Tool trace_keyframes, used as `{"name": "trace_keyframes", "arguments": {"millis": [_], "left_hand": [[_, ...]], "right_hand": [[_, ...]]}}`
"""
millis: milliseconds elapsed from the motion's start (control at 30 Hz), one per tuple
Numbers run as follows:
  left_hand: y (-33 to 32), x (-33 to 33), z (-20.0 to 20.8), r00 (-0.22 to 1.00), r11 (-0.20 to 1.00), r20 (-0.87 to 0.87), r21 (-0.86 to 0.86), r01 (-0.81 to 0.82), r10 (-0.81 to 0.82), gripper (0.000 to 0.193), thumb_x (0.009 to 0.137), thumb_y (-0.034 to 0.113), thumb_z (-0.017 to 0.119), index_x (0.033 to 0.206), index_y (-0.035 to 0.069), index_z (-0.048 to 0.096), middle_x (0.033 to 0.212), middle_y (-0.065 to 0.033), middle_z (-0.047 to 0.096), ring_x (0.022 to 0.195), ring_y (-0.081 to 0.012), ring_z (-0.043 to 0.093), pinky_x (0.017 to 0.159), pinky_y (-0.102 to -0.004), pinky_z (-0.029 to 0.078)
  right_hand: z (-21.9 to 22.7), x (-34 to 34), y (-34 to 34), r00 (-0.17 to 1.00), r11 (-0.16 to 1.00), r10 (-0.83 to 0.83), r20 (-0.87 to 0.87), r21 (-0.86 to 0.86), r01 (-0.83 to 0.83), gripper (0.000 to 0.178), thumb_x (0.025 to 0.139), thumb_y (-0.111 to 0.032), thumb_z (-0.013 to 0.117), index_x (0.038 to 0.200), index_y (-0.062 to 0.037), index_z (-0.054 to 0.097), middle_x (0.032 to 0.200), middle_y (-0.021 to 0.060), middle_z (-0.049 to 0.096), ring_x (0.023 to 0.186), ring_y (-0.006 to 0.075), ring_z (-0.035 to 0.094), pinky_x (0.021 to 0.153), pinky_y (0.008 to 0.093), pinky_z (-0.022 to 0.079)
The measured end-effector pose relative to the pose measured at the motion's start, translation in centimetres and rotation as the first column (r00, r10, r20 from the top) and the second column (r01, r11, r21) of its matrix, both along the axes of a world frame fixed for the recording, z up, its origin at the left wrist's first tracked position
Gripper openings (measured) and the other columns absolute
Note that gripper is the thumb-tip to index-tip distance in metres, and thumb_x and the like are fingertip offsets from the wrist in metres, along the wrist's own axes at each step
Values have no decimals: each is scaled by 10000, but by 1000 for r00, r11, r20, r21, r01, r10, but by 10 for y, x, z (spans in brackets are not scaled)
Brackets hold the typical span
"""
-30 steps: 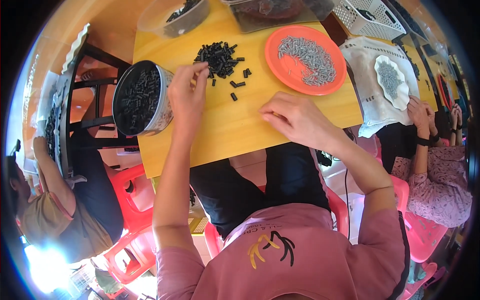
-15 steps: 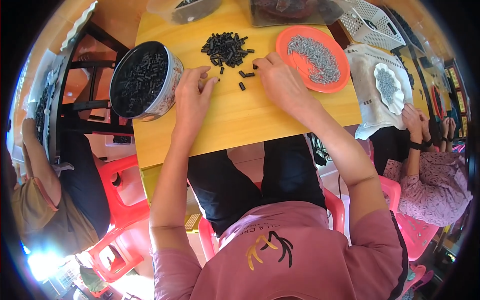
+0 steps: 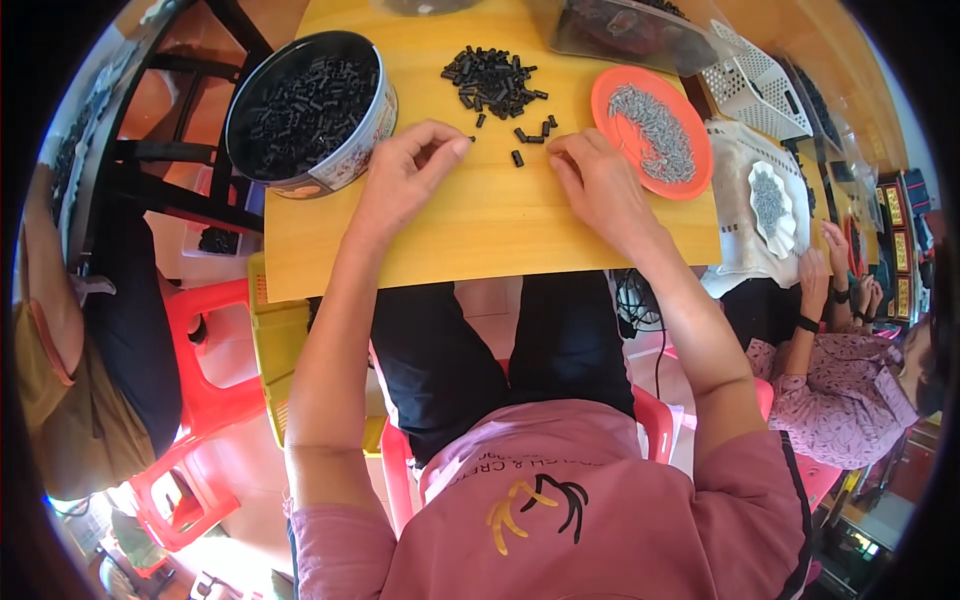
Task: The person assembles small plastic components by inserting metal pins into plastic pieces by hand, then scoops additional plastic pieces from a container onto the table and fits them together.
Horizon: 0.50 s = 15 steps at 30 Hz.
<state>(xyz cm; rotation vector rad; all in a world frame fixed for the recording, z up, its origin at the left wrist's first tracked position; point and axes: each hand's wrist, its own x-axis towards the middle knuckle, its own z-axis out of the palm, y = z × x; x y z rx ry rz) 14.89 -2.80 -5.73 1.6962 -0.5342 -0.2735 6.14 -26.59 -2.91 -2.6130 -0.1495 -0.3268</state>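
Plenty of silver pieces (image 3: pixel 660 137) on the orange plate (image 3: pixel 602 105), so much seems left! Left of it, our black heap (image 3: pixel 492 82); farther left, a well-filled tub (image 3: pixel 378 128): finished or waiting, we can't tell. Our left hand (image 3: pixel 405 175) pinches a dark bit (image 3: pixel 472 138); our right hand (image 3: pixel 600 182) curls, contents hidden.

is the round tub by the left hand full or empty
Neither empty nor brim-full: black pieces lie inside the round tub, below its rim; their depth cannot be told.
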Motion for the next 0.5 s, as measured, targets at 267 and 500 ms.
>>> {"name": "trace_keyframes", "arguments": {"millis": [267, 500], "left_hand": [[2, -4, 1, 981, 996, 170, 13, 90, -91, 230, 875, 234, 676, 874, 4, 672, 783, -45, 571, 688, -129, 516, 641, -265, 428], [-1, -4, 2, 983, 997, 165, 19, 76, -78, 204, 866, 212, 685, 879, 8, 680, 787, -49, 581, 695, -132, 526, 653, -266, 439]], "right_hand": [[4, 23, 4, 999, 995, -54, 6, -87, 54, 245, 892, -57, 574, 1125, 17, 596, 1035, 225, 592, 920, 415, 613, 785, 466, 508], [15, 42, 4, 980, 965, -133, -146, -243, 95, 259, 869, -69, 601, 1106, 32, 628, 1045, 261, 611, 966, 429, 607, 837, 461, 495]]}}
